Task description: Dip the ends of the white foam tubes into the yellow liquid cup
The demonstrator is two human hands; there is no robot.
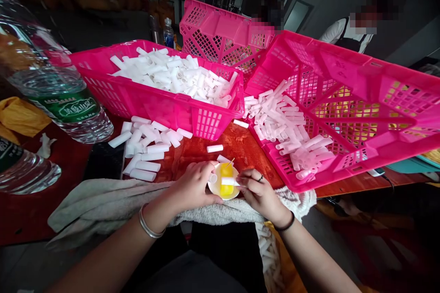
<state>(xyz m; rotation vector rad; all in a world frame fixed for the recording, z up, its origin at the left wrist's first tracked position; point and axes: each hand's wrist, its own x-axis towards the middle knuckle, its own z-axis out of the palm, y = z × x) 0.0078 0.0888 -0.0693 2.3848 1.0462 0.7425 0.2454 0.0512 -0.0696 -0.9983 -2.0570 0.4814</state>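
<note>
My left hand (194, 185) is closed on a short white plastic tube (212, 178), one open end facing right. Between the fingertips of my right hand (257, 192) is another white tube (228, 181), held level. This second tube is over a small white dish (213, 187) with something bright yellow (226, 191) in it, liquid or sponge; I cannot tell which. A thin yellowish stick (231, 162) pokes up from the dish. Just beyond lie two loose white tubes, one of them (215, 148) lying flat on the red tabletop (192, 155).
A pink basket (151, 94) heaped with white tubes stands behind a loose tube pile (147, 146). At right, a tipped pink basket (343, 62) holds more tubes (278, 114). Water bottles (79, 105) stand left. A towel (113, 206) lines the front edge. A person (343, 32) is behind.
</note>
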